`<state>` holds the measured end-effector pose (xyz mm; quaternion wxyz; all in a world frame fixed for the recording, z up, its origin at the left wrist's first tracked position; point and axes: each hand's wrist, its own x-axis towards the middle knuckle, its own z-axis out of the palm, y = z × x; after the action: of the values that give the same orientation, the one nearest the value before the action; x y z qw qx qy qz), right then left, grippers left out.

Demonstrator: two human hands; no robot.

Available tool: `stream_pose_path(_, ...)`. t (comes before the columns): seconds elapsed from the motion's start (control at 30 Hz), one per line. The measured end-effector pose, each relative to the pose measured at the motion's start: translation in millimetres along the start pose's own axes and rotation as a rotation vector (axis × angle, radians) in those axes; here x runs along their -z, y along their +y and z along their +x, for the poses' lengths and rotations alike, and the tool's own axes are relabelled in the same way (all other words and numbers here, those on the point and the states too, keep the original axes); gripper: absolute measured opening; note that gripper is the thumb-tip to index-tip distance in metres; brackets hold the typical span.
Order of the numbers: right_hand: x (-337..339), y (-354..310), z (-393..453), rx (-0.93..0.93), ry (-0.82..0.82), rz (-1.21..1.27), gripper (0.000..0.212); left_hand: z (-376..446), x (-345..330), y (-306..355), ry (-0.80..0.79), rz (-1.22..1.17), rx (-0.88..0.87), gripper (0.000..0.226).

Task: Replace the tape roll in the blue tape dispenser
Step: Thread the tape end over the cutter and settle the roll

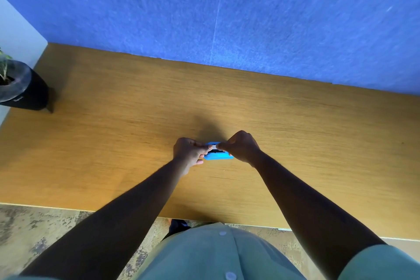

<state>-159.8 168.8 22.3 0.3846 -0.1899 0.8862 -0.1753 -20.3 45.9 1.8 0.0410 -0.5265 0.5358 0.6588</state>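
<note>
The blue tape dispenser (217, 156) rests on the wooden table (113, 138), near its middle. My left hand (189, 152) grips the dispenser's left end, fingers wrapped around its side. My right hand (241, 146) covers its right end, and the fingertips pinch a small white-grey piece (215, 147) at the top of the dispenser, where both hands' fingertips meet. A dark opening shows in the dispenser's middle. Whether the white piece is the tape roll or a strip of tape is too small to tell.
A black plant pot (21, 88) with a small green plant stands at the table's far left. A blue felt wall (227, 18) rises behind the table. The near table edge runs just in front of my green shirt.
</note>
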Motion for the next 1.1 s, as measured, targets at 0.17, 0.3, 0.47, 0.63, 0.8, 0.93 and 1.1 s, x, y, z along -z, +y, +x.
stream_pose_path(0.17,5,-4,1,-0.034,-0.026,0.03,0.042,0,0,1,0.013,-0.013,0.005,0.023)
stream_pose_path(0.3,9,-5,1,-0.04,-0.048,0.039,0.031,-1,0,1,0.002,-0.009,0.009,0.022)
stream_pose_path(0.47,10,-2,2,-0.017,-0.067,0.051,0.027,-1,1,1,-0.009,0.005,0.019,0.025)
stream_pose_path(0.63,11,7,1,0.066,-0.079,0.092,0.03,-1,2,3,-0.011,0.039,0.022,0.028)
stream_pose_path(0.8,7,12,-1,0.087,-0.039,0.136,0.025,-1,3,6,0.029,0.137,-0.011,0.011)
stream_pose_path(0.93,6,16,-1,0.067,-0.038,0.195,0.022,-3,0,8,0.054,0.192,-0.011,0.014)
stream_pose_path(1.1,4,16,-1,0.058,0.009,0.198,0.017,-10,-10,18,0.118,0.329,-0.027,0.06)
